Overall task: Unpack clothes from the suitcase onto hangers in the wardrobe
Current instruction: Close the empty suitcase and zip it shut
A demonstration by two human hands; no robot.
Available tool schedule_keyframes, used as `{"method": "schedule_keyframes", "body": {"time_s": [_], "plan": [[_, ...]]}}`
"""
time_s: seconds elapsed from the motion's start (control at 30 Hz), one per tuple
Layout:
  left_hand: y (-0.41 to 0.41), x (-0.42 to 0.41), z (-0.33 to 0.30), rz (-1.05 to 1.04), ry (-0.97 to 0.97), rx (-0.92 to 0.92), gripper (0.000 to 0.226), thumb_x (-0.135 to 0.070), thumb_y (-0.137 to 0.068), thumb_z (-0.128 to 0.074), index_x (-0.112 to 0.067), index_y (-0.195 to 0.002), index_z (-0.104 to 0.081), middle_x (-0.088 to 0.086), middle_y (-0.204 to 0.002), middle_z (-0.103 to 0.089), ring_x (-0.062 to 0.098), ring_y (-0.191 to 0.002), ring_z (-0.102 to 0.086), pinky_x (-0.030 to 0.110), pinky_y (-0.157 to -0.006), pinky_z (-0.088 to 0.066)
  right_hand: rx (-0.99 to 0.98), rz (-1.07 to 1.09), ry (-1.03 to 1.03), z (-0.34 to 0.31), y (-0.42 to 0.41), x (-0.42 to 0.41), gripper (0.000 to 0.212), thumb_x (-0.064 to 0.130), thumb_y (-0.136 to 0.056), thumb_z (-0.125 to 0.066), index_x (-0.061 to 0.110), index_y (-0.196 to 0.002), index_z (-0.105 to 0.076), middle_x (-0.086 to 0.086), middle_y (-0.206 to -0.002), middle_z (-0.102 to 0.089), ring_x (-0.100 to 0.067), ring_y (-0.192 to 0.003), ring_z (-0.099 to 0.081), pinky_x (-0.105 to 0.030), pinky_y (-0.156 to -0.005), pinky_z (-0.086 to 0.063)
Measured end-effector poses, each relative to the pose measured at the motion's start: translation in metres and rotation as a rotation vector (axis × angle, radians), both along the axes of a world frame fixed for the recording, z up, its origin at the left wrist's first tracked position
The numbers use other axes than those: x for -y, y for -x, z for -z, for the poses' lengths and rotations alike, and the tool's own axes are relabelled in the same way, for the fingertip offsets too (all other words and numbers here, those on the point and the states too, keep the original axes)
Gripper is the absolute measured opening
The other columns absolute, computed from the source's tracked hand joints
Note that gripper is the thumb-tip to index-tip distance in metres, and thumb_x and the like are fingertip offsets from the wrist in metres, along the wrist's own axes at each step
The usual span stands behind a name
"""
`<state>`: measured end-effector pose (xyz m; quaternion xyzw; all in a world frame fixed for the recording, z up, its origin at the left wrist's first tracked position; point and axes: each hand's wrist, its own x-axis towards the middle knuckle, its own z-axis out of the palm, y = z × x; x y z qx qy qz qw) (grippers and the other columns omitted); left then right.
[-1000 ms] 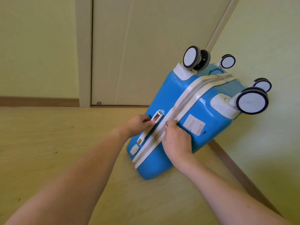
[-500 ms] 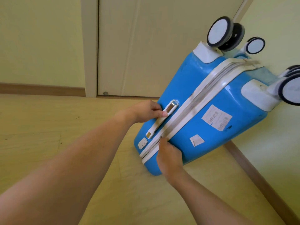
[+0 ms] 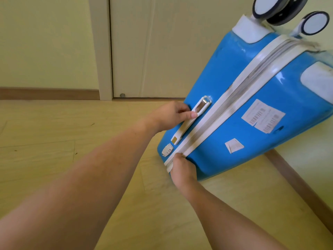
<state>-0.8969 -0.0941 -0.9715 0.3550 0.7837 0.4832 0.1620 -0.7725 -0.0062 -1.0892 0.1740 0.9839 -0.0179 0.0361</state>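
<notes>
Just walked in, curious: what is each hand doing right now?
Left hand: closed round the suitcase handle.
Right hand: closed, pinching at the zip; the puller itself is hidden.

Two bare forearms, no sleeves, left hand (image 3: 171, 114), right hand (image 3: 182, 170), no rings or watch visible

We see a pale yellow wood-grain floor (image 3: 54, 159) whose plank seams run across the view, with a few small dark specks on its left part. A blue hard-shell suitcase (image 3: 234, 109) stands directly on it, tipped so that only its lower end touches the boards while its wheeled end rises toward the upper right. A brown skirting board (image 3: 45, 93) borders the floor at the far wall and along the right-hand wall.
</notes>
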Motion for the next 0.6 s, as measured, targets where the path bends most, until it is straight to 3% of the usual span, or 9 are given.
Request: {"method": "schedule_keyframes", "body": {"time_s": [0.13, 0.3, 0.43, 0.6], "plan": [[0.001, 0.0, 0.005, -0.02, -0.019, -0.013, 0.043, -0.061, -0.089, -0.055, -0.02, -0.086, -0.066, 0.017, -0.09, -0.064, 0.035, -0.086, -0.06, 0.048, -0.078, -0.051, 0.007, 0.017, 0.006, 0.019, 0.004, 0.003, 0.022, 0.01, -0.095, -0.052, 0.009, -0.116, -0.049, -0.007, -0.104, -0.069, -0.022, -0.092, -0.068, -0.03, -0.07, -0.052], [0.004, 0.001, 0.008, -0.031, -0.062, 0.007, 0.047, -0.061, -0.089, -0.056, -0.015, -0.089, -0.065, 0.022, -0.095, -0.063, 0.036, -0.089, -0.062, 0.053, -0.084, -0.051, 0.027, 0.005, -0.006, 0.037, 0.006, 0.002, 0.02, 0.012, -0.093, -0.056, 0.012, -0.112, -0.051, -0.006, -0.1, -0.07, -0.021, -0.088, -0.069, -0.029, -0.067, -0.051], [0.003, -0.002, 0.011, -0.054, -0.096, 0.028, 0.045, -0.057, -0.091, -0.055, -0.013, -0.094, -0.065, 0.017, -0.099, -0.064, 0.032, -0.092, -0.063, 0.048, -0.087, -0.052, 0.072, -0.021, -0.013, 0.038, 0.01, 0.001, 0.024, 0.009, -0.093, -0.054, 0.01, -0.117, -0.05, -0.007, -0.103, -0.069, -0.022, -0.089, -0.068, -0.03, -0.066, -0.051], [0.002, -0.004, 0.02, -0.087, -0.134, 0.101, 0.042, -0.057, -0.089, -0.058, -0.016, -0.094, -0.064, 0.009, -0.099, -0.065, 0.026, -0.093, -0.064, 0.046, -0.09, -0.053, 0.051, -0.089, -0.002, -0.005, 0.003, -0.003, 0.032, 0.009, -0.094, -0.048, 0.011, -0.125, -0.044, -0.006, -0.115, -0.061, -0.022, -0.099, -0.063, -0.033, -0.073, -0.051]]}}
